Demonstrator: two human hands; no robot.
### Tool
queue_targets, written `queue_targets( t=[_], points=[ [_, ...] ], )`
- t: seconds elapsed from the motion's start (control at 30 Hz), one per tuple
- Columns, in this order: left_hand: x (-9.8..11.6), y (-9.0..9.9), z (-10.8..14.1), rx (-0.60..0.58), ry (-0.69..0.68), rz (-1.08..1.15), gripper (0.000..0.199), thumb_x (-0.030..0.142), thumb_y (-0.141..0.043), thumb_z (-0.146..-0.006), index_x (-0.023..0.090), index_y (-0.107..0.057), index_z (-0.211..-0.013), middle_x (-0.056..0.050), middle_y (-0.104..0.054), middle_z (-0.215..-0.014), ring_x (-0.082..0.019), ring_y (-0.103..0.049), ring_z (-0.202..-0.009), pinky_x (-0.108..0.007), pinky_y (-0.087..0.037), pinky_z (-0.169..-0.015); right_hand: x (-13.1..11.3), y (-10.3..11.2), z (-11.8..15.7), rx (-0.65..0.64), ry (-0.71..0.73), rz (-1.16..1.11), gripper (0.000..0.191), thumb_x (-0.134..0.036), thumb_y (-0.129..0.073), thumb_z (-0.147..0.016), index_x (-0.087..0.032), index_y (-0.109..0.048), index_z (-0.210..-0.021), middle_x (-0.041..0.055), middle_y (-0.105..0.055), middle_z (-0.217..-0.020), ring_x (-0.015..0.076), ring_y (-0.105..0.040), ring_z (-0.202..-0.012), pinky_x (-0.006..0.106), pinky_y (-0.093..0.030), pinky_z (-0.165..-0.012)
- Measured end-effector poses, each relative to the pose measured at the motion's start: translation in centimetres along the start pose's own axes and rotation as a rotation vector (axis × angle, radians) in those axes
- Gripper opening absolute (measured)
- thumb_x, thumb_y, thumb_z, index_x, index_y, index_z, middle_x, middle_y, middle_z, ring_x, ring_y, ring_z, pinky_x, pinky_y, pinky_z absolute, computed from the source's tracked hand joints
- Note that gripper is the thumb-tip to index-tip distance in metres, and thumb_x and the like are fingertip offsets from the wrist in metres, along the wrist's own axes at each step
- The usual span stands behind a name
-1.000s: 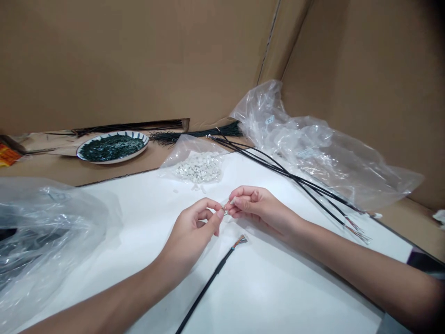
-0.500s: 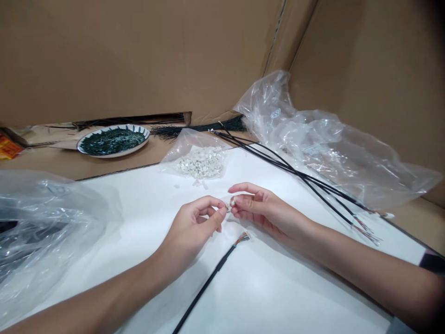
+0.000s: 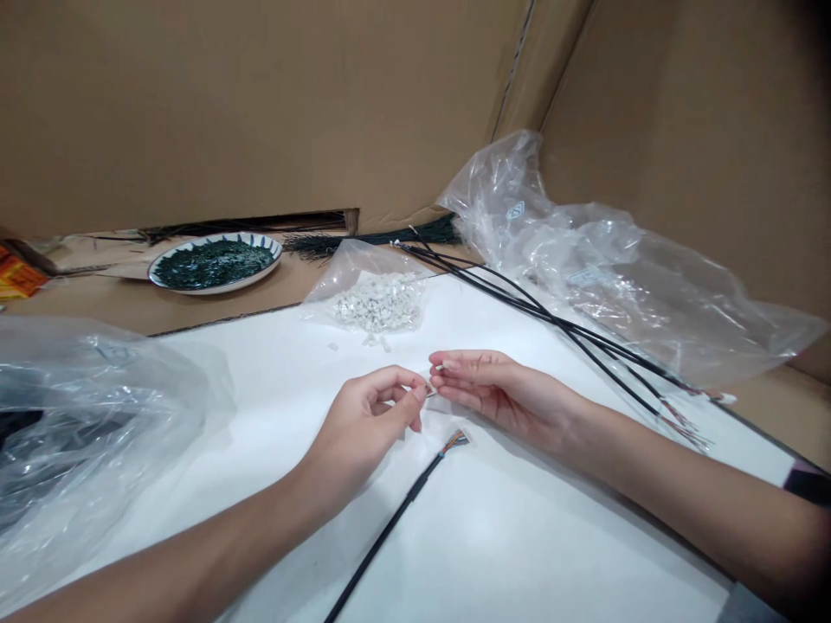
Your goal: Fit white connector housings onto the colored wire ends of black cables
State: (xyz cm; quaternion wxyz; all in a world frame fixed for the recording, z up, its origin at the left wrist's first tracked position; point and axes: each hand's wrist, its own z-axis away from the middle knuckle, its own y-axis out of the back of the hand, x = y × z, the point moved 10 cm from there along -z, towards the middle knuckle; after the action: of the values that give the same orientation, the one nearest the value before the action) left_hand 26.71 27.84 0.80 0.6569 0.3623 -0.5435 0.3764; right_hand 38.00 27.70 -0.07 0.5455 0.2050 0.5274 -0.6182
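A black cable [image 3: 393, 523] ran up from the near edge of the white surface [image 3: 551, 536], its frayed end of coloured wires [image 3: 456, 439] lying just below the hands. A crumpled plastic bag [image 3: 123, 389] lay at the left. The left hand [image 3: 370, 420] pinched a tiny piece [image 3: 429, 391] between thumb and forefinger, above the middle of the surface. The right hand [image 3: 506, 389] was beside it, fingers nearly straight and thumb laid along them, the tips next to the piece; whether they gripped anything could not be told. Beyond lay a clear pouch [image 3: 376, 303] of small white bits, with black cables [image 3: 519, 307] crossing to its right beside a large clear bag [image 3: 623, 268]. Farther back, a plate [image 3: 260, 279] of dark shreds sat near a cardboard wall [image 3: 260, 104].
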Motion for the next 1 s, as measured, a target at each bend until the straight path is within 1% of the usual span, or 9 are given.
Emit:
queue_targets(
  t=[0.1, 0.27, 0.4, 0.5, 0.6, 0.7, 0.83, 0.93, 1.0],
  points=[
    [0.0, 0.0, 0.1, -0.003, -0.005, 0.003, 0.021, 0.038, -0.053, -0.085, 0.019, -0.061, -0.082, 0.005, -0.054, -0.064, 0.0, -0.031, -0.039, -0.017, -0.02, -0.037, 0.0, 0.0, 0.0, 0.001, -0.004, 0.024, 0.012, -0.019, -0.071, -0.076, -0.016, -0.071, -0.088, 0.002, -0.068, -0.092, 0.0095, -0.065, -0.089, 0.015, -0.052, -0.084],
    [0.4, 0.1, 0.3, 0.023, -0.006, -0.047, 0.028, 0.036, -0.053, -0.086, 0.015, -0.059, -0.07, 0.004, -0.054, -0.061, 0.001, -0.029, -0.038, -0.019, -0.019, -0.039, 0.2, 0.6, 0.0, 0.052, -0.006, 0.112, 0.019, -0.016, -0.073, -0.074, -0.016, -0.069, -0.092, 0.0032, -0.069, -0.088, 0.0096, -0.066, -0.084, 0.016, -0.052, -0.08],
    [0.6, 0.2, 0.3, 0.034, -0.007, -0.06, 0.03, 0.039, -0.053, -0.086, 0.014, -0.059, -0.07, 0.004, -0.056, -0.063, 0.0, -0.031, -0.039, -0.02, -0.022, -0.041, -0.3, -0.2, 0.0, -0.007, 0.052, 0.141, 0.018, -0.016, -0.071, -0.075, -0.017, -0.068, -0.092, 0.0022, -0.07, -0.084, 0.008, -0.065, -0.08, 0.016, -0.051, -0.077],
    [0.4, 0.3, 0.4, 0.036, 0.0, -0.049, 0.031, 0.043, -0.053, -0.085, 0.015, -0.06, -0.073, 0.003, -0.058, -0.062, -0.001, -0.034, -0.04, -0.02, -0.025, -0.043, -0.8, -0.9, 0.0, -0.039, 0.12, 0.248, 0.012, -0.019, -0.07, -0.076, -0.017, -0.068, -0.087, 0.0008, -0.069, -0.081, 0.0065, -0.064, -0.073, 0.016, -0.049, -0.07],
    [0.1, 0.2, 0.4, 0.025, 0.017, -0.034, 0.033, 0.044, -0.053, -0.085, 0.014, -0.061, -0.073, 0.001, -0.063, -0.067, -0.002, -0.036, -0.04, -0.02, -0.028, -0.043, -1.2, -0.9, 0.1, -0.022, 0.178, 0.417, 0.016, -0.029, -0.071, -0.076, -0.018, -0.07, -0.087, 0.0008, -0.069, -0.08, 0.008, -0.062, -0.069, 0.018, -0.048, -0.062],
    [0.1, 0.1, 0.4, 0.02, 0.023, -0.023, 0.033, 0.044, -0.053, -0.084, 0.014, -0.063, -0.073, -0.001, -0.067, -0.073, -0.002, -0.038, -0.04, -0.02, -0.029, -0.043, -1.8, -0.5, 0.2, 0.015, 0.216, 0.539, 0.022, -0.035, -0.071, -0.074, -0.02, -0.071, -0.089, 0.0022, -0.07, -0.083, 0.0112, -0.062, -0.073, 0.022, -0.047, -0.065],
    [0.0, 0.1, 0.4, 0.024, 0.039, -0.017, 0.034, 0.043, -0.054, -0.084, 0.014, -0.065, -0.07, 0.001, -0.061, -0.058, -0.003, -0.037, -0.039, -0.02, -0.029, -0.043, -2.3, -0.4, 0.2, 0.004, 0.216, 0.628, 0.025, -0.039, -0.072, -0.073, -0.021, -0.073, -0.089, 0.0031, -0.071, -0.086, 0.0142, -0.063, -0.079, 0.025, -0.047, -0.07],
    [0.0, 0.1, 0.5, 0.023, 0.043, 0.003, 0.032, 0.042, -0.055, -0.084, 0.014, -0.065, -0.071, 0.0, -0.063, -0.063, -0.003, -0.039, -0.04, -0.02, -0.028, -0.042, -2.3, -0.7, 0.2, -0.021, 0.211, 0.664, 0.025, -0.04, -0.071, -0.073, -0.022, -0.073, -0.09, 0.0029, -0.071, -0.088, 0.0151, -0.064, -0.078, 0.026, -0.048, -0.069],
    [0.0, 0.2, 0.6, 0.026, 0.038, -0.004, 0.032, 0.041, -0.056, -0.083, 0.014, -0.065, -0.07, 0.001, -0.061, -0.061, -0.003, -0.038, -0.04, -0.02, -0.028, -0.043, -2.6, -0.8, 0.4, -0.011, 0.253, 0.705, 0.023, -0.039, -0.07, -0.074, -0.021, -0.073, -0.089, 0.0027, -0.071, -0.087, 0.015, -0.064, -0.077, 0.026, -0.049, -0.068]
  ],
)
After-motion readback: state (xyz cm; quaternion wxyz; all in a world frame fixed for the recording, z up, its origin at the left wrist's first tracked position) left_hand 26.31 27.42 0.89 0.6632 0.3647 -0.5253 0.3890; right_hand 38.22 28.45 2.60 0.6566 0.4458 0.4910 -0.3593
